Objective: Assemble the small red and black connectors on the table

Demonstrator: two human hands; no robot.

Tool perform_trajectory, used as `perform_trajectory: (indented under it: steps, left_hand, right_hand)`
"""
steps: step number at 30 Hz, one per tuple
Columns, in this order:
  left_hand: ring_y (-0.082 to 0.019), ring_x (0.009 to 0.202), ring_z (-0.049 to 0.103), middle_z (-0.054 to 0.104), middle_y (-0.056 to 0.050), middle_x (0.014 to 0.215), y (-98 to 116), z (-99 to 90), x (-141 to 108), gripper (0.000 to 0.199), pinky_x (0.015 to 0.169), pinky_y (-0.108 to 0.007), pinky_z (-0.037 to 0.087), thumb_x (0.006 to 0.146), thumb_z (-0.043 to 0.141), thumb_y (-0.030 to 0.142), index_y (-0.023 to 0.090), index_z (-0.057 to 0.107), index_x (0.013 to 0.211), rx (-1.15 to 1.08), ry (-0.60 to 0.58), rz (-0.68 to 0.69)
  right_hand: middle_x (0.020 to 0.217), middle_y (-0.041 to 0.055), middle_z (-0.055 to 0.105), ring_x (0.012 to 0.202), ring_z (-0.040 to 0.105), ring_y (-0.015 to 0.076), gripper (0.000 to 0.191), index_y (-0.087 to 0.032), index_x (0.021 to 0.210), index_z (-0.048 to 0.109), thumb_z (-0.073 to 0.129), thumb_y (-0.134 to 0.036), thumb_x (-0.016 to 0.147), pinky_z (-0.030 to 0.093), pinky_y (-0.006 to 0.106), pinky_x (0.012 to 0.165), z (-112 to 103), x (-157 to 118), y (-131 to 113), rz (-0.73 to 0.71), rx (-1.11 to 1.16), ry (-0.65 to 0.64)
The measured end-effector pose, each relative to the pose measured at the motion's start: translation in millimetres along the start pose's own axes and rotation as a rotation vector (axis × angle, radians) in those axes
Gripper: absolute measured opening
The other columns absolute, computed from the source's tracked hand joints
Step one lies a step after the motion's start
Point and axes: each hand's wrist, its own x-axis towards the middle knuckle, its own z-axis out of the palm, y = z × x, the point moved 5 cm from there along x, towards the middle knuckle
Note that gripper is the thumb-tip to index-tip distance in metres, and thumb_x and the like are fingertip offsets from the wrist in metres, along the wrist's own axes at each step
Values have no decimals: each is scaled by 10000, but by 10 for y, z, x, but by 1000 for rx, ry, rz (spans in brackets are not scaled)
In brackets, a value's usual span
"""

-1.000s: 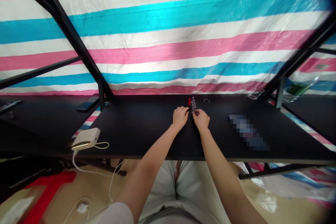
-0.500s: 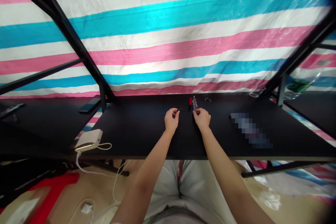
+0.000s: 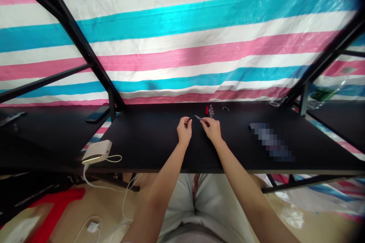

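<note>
My left hand [image 3: 184, 131] is closed in a pinch on a small dark piece [image 3: 192, 117], whose kind I cannot make out. Between the thumb and fingers of my right hand [image 3: 211, 129] is a thin greyish stick [image 3: 199, 118]. Its far end meets the tip of the dark piece, or comes very close to it. Just beyond my right hand lie a short red stick [image 3: 207, 111] with a dark end and a row of small clear knobbly pieces [image 3: 211, 110].
Farther back on the black table [image 3: 148, 136] sits a small curved cluster of shiny bits [image 3: 225, 108]. A blurred-out flat item [image 3: 269, 140] lies at right, a clear cup [image 3: 278, 101] behind it. At left are a white box [image 3: 98, 149] with a cable and a phone [image 3: 97, 114].
My right hand has moved left from the clear knobbly pieces, carrying the greyish stick to the dark piece. My left hand has stayed almost in place.
</note>
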Motion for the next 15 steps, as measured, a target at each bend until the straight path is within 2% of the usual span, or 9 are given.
perform_trajectory:
  steps: [15]
  left_hand:
    - [-121,781,588,604,-53,858,-23,-45,8,225,676,-234,459,812,459,331,177,499,971,-33,40,-80]
  right_hand:
    - [923,58,654,804,581,163,256,-194,931,619,445,-349,824,356,291,761,12,7,7,-2,45,-28]
